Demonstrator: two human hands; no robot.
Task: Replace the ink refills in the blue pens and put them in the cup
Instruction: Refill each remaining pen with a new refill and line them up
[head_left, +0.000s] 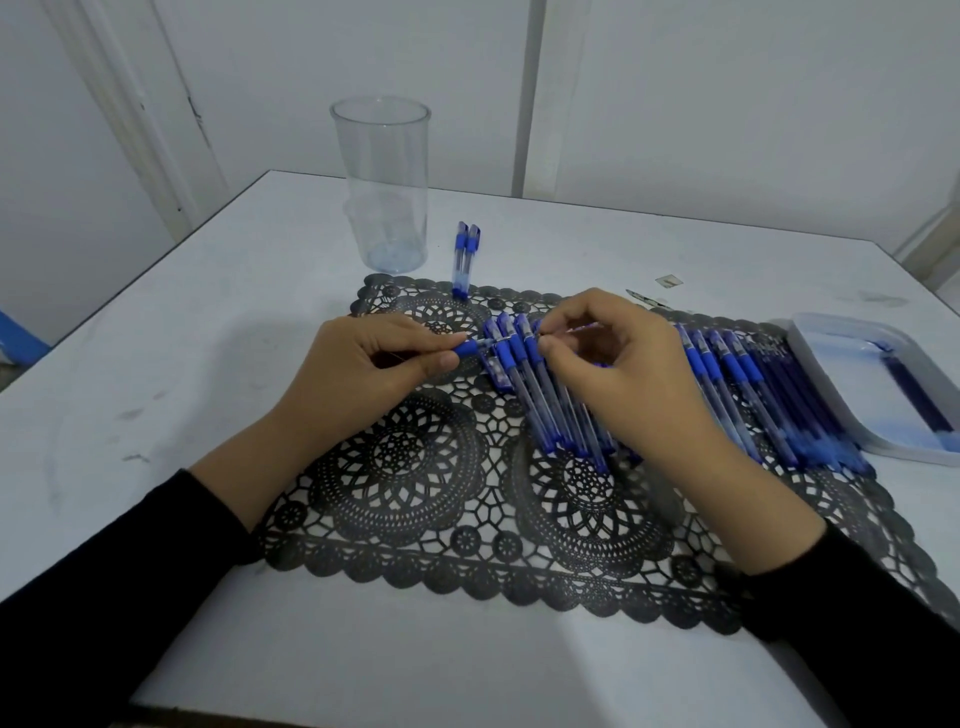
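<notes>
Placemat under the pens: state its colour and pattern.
The placemat is black, a lacy cut-out of round medallions; head view.

Long black sleeves (130, 561), bare hands (358, 374).

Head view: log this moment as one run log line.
left hand: pinches pen by blue grip | right hand: pinches its other end | cup: empty | two pens: beside cup

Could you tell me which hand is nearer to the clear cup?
Left. The left hand is just in front of the cup; the right hand, sharing the held pen, is farther off to its right.
</notes>
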